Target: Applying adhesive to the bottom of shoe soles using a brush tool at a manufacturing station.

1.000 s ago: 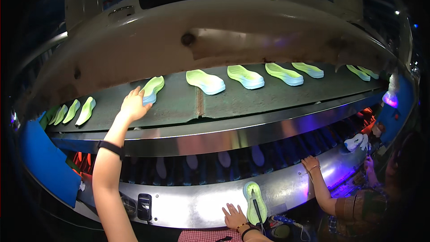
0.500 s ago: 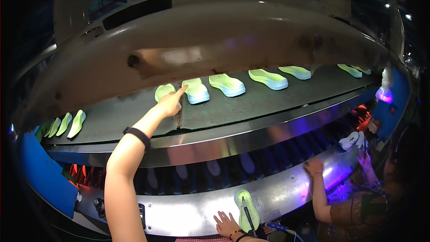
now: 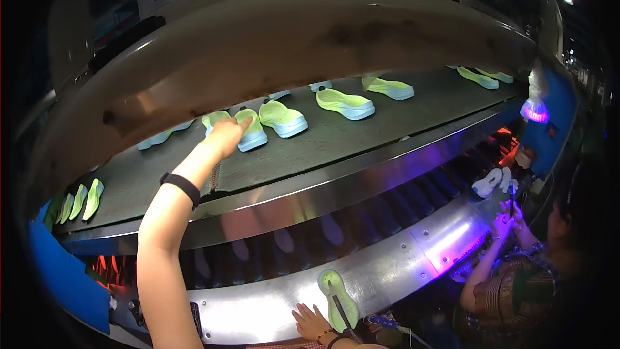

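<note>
On the dark conveyor belt (image 3: 297,155), my left hand (image 3: 223,139) is at a pair of yellow-green shoe soles with pale blue undersides. One finger reaches over the rim of the right sole (image 3: 252,139); my other fingers are bent and partly hidden. The left sole (image 3: 215,118) shows just beyond my knuckles. My right hand (image 3: 312,322) lies flat with fingers spread on the metal ledge (image 3: 245,313), holding nothing. Beside it rests another green sole (image 3: 344,294), with a black-handled brush (image 3: 338,304) lying across it.
More soles (image 3: 279,119) stand along the belt, with several slim ones (image 3: 93,200) at the left. A curved hood (image 3: 271,45) overhangs the belt. At right a co-worker's hands (image 3: 507,220) hold a thin dark tool near white soles (image 3: 489,184). A wrapped lamp (image 3: 535,110) hangs there.
The view has shifted, uncovering more soles under the hood. My left hand and the right sole have come closer to the neighbouring sole. The co-worker's hands have come together.
</note>
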